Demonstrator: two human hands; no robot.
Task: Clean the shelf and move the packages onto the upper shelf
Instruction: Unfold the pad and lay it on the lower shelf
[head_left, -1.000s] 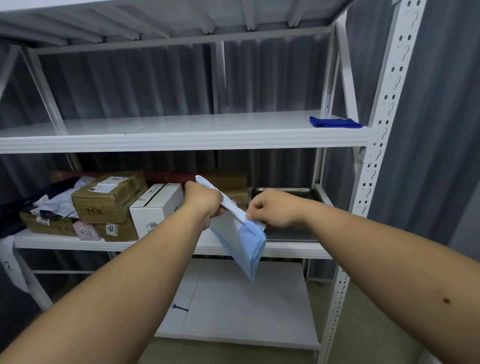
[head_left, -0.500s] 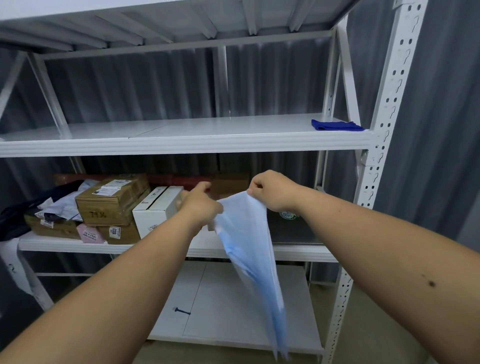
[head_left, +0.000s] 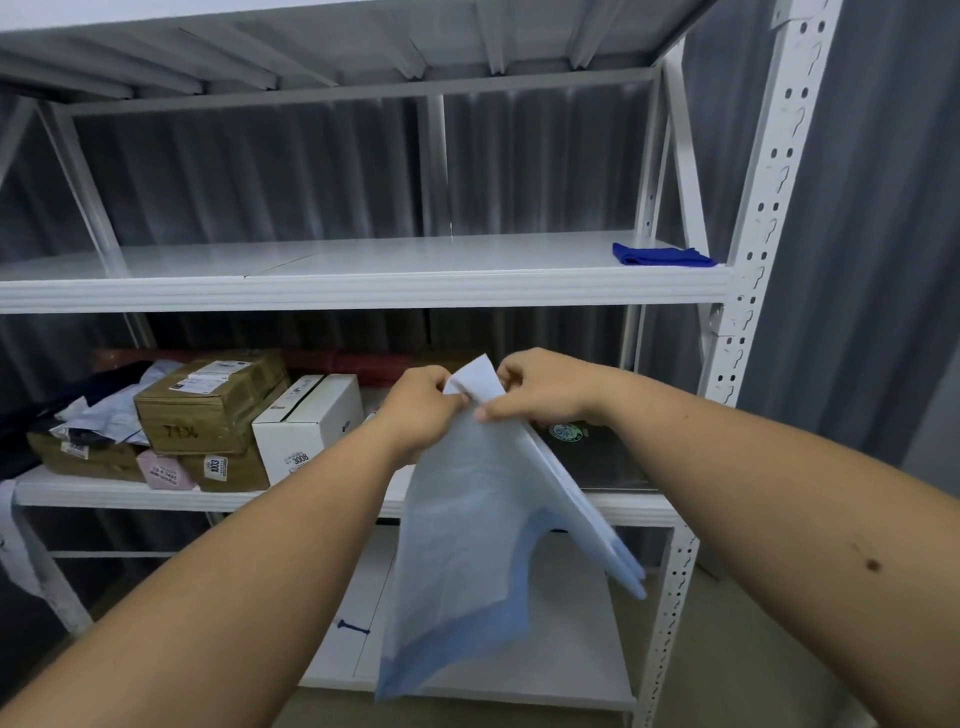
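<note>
A white metal shelving rack (head_left: 748, 249) filled most of the view, standing against a grey corrugated wall (head_left: 857, 208). Its upper shelf (head_left: 363, 265) was a broad white board at about the level of the person's shoulders, bare across its width except at the far right end, where a folded blue cloth (head_left: 660, 255) lay near the upright.

The middle shelf (head_left: 114, 492) below carried the packages, crowded toward the left. A brown cardboard box (head_left: 208, 400) with a shipping label on top sat on another brown box (head_left: 228, 470), and a white box (head_left: 309, 423) stood just beside them on the right. Further left lay a heap of grey-white mailer bags (head_left: 104, 410) over a flatter brown carton (head_left: 83, 457), with a small pink parcel (head_left: 166, 470) at the front edge. At the right end of that shelf a dark flat item with a round green emblem (head_left: 587, 447) lay partly hidden behind the arms. A lower shelf (head_left: 571, 649) showed below – white, with a small dark mark on it.

In front of the middle shelf, both forearms reached in from the bottom corners. The left hand (head_left: 421, 410) and the right hand (head_left: 540, 387) met close together, each with fingers curled and pinching the top edge of a thin pale-blue plastic bag (head_left: 467, 545). The bag hung down from the two hands, clear of the shelves, its lower border a deeper blue – one part spread flat toward the camera, the other part trailing off to the right. A white corner of it stuck up between the hands.
</note>
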